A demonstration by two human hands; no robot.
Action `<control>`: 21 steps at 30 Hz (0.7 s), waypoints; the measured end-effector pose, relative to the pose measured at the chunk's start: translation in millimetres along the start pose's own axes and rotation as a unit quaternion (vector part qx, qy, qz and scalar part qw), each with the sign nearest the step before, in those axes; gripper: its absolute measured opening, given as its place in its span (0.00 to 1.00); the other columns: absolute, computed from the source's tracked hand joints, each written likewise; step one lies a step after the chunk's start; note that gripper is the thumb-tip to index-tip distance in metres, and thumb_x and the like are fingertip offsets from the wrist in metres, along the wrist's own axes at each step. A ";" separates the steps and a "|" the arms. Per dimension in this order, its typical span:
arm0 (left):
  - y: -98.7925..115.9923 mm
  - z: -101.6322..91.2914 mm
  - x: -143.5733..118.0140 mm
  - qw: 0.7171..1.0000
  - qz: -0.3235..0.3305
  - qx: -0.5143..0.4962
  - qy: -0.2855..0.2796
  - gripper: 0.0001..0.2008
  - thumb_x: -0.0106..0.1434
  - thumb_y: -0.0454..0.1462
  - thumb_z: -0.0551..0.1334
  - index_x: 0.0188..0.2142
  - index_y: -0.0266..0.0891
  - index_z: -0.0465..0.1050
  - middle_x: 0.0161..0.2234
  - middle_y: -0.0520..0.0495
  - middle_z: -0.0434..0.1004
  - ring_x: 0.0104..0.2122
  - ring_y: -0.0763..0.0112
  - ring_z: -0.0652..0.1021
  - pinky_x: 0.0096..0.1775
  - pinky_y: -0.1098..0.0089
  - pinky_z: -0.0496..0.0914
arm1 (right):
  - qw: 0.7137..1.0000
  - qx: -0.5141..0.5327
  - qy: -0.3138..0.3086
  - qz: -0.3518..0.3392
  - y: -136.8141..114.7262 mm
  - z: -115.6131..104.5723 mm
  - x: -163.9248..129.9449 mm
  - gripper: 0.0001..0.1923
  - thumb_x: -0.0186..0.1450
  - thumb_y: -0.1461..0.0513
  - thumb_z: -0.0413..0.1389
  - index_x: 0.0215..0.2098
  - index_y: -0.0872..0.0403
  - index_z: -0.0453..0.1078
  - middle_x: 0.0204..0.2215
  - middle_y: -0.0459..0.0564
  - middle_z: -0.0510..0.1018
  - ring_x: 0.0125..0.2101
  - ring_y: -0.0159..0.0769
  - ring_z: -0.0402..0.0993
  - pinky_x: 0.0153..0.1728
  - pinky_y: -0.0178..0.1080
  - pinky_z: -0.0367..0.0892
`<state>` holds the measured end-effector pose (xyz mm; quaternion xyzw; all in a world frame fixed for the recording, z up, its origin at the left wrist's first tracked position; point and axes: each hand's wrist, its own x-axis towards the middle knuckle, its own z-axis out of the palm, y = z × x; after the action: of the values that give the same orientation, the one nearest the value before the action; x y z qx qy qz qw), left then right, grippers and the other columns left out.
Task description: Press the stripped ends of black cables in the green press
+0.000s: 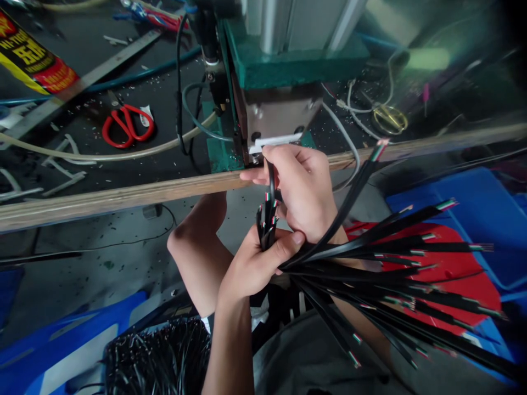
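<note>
two hands meet just below the edge of the worktop (123, 197), and a bundle of black cables (370, 263) runs through both. your left hand (257, 263) is closed around the bundle near its stripped ends, thumb laid across the top, so the short ends stand up out of the fist. your right hand (304, 189) sits just above it, fingers curled and pinching a single black cable (270, 178) whose tip goes up toward the metal jaw of the green press (280, 109) on the worktop. that single cable stands close to upright, its long axis running from your left fist to the press. the rest of the bundle fans out to the right, long axes near level, red, white and green cores showing at the far ends over a blue bin (486, 214). red-handled scissors (127, 126) lie on the worktop, well apart to the left.
</note>
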<state>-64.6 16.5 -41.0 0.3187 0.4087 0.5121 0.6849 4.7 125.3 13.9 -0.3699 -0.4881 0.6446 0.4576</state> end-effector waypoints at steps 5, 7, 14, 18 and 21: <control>1.8 1.1 1.2 1.000 -0.009 0.014 0.007 0.32 0.64 0.58 0.75 0.18 0.40 0.68 0.16 0.57 0.58 0.18 0.77 0.59 0.21 0.72 0.58 | 0.999 -0.042 -0.014 -0.016 2.6 -5.1 -2.2 0.22 0.74 0.58 0.60 0.22 0.52 0.65 0.20 0.42 0.67 0.24 0.30 0.72 0.26 0.32 0.67; -0.8 0.0 2.0 1.000 -0.012 0.021 0.017 0.31 0.62 0.59 0.75 0.18 0.40 0.71 0.16 0.56 0.60 0.18 0.77 0.60 0.21 0.72 0.58 | 0.998 -0.055 -0.026 -0.012 2.6 -7.5 -5.1 0.23 0.76 0.54 0.60 0.24 0.52 0.68 0.22 0.44 0.73 0.26 0.32 0.74 0.27 0.33 0.68; -24.6 -9.2 4.2 0.998 -0.002 0.056 0.035 0.28 0.62 0.61 0.74 0.29 0.36 0.85 0.21 0.51 0.70 0.21 0.72 0.66 0.24 0.70 0.62 | 0.993 -0.097 -0.057 -0.024 -2.0 -18.3 -19.5 0.22 0.78 0.46 0.59 0.30 0.48 0.70 0.39 0.52 0.88 0.25 0.36 0.70 0.32 0.42 0.72; -41.3 -11.7 0.6 0.999 0.008 0.038 0.036 0.28 0.62 0.60 0.74 0.26 0.37 0.83 0.21 0.52 0.67 0.22 0.72 0.65 0.26 0.69 0.59 | 0.985 -0.125 -0.113 -0.047 -6.2 -30.0 -30.8 0.20 0.80 0.48 0.56 0.36 0.49 0.77 0.44 0.53 0.89 0.33 0.41 0.77 0.35 0.44 0.71; -48.1 -10.8 -4.4 0.996 0.005 0.037 0.076 0.30 0.60 0.63 0.74 0.24 0.39 0.77 0.20 0.53 0.64 0.22 0.73 0.63 0.26 0.68 0.57 | 0.984 -0.114 -0.120 -0.067 -5.9 -35.7 -37.6 0.20 0.80 0.48 0.56 0.37 0.51 0.80 0.37 0.52 0.86 0.38 0.44 0.81 0.35 0.43 0.70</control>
<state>-53.6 -0.7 -86.1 0.3063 0.4768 0.5227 0.6369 50.6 100.5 11.8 -0.3059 -0.6333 0.5923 0.3931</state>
